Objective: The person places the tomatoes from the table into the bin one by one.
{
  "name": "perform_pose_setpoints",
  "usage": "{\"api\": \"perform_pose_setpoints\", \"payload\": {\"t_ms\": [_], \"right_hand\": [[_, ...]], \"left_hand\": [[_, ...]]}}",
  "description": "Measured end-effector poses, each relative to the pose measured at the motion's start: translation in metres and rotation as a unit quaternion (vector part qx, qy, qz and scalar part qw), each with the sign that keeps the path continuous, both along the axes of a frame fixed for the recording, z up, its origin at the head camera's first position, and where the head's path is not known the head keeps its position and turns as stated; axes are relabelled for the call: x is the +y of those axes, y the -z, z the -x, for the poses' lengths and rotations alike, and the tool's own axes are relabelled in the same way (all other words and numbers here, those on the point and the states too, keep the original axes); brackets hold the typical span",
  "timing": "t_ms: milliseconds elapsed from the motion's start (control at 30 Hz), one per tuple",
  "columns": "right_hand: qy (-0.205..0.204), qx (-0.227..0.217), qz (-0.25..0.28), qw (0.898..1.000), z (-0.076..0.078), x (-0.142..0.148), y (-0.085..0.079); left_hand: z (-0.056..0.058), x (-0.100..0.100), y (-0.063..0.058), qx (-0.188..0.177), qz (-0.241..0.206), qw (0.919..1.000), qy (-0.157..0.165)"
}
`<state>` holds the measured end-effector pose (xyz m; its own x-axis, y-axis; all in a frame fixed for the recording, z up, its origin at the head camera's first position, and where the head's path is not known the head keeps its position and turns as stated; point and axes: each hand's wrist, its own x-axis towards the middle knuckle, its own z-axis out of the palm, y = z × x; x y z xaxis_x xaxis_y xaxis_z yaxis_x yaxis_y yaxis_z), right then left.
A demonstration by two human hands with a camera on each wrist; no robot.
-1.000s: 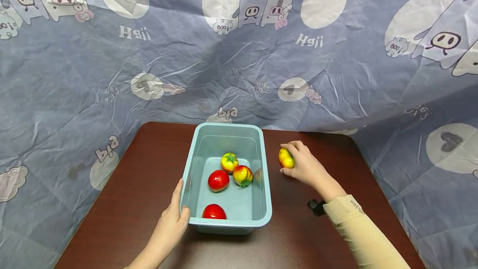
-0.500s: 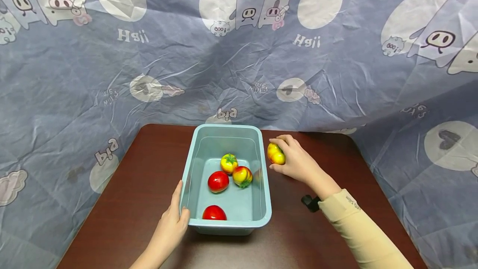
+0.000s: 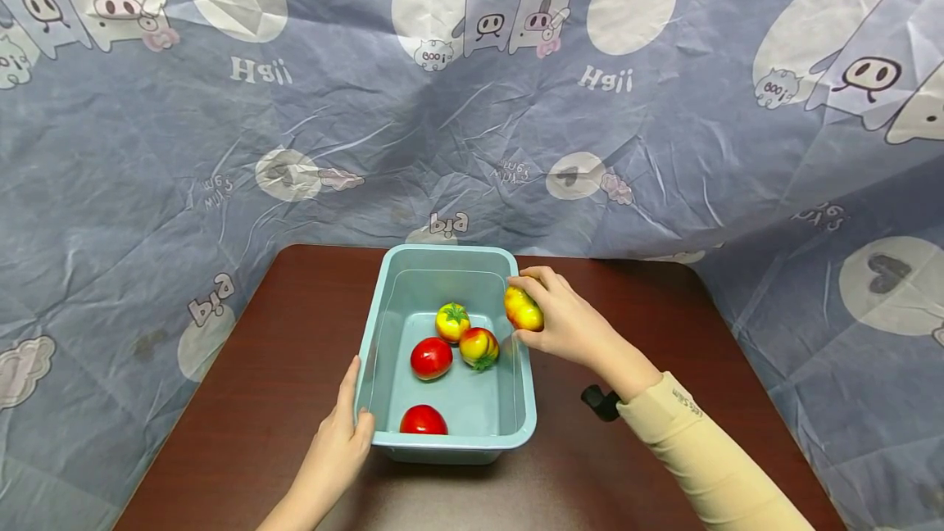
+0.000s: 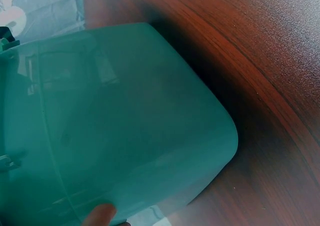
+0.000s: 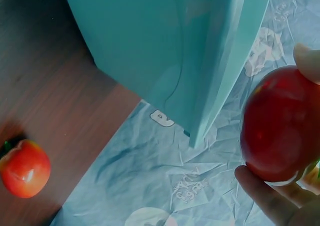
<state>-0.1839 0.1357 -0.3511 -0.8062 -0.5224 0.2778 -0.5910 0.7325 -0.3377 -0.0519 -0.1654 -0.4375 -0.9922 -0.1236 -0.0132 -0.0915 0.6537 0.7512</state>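
While left hand (image 3: 341, 441) grips bin (image 3: 516, 400) rim, right hand (image 3: 568, 322) holds tomato (image 3: 523, 309) over edge.

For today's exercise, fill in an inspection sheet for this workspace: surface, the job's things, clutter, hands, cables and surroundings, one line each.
Surface: dark brown wooden table.
Job's things: light blue tub holding four tomatoes; yellow-red tomato held over its right rim.
Clutter: another red tomato on the table outside the tub, seen by the right wrist camera.
Hands: left hand grips the tub's near left corner; right hand grips the yellow-red tomato.
Cables: nothing seen.
Surroundings: blue cartoon-print cloth behind and beside the table.
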Motion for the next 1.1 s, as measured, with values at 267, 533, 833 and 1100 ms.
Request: {"api": "perform_pose_setpoints", "payload": {"t_ms": [267, 533, 833, 1100], "right_hand": [[-0.023, -0.023, -0.016, 0.999, -0.005, -0.011, 0.001], [-0.04, -0.042, -0.023, 0.998, -0.009, -0.019, 0.004], [-0.062, -0.064, -0.032, 0.995, -0.013, -0.024, 0.009], [-0.079, -0.056, -0.025, 0.995, -0.016, -0.026, 0.013]], "left_hand": [[0.0, 0.001, 0.0, 0.0, 0.001, 1.0, -0.002], [0.0, 0.001, 0.0, -0.002, 0.001, 1.0, -0.003], [0.0, 0.001, 0.0, 0.007, 0.006, 1.0, -0.003], [0.0, 0.001, -0.001, 0.005, 0.005, 1.0, -0.002]]}}
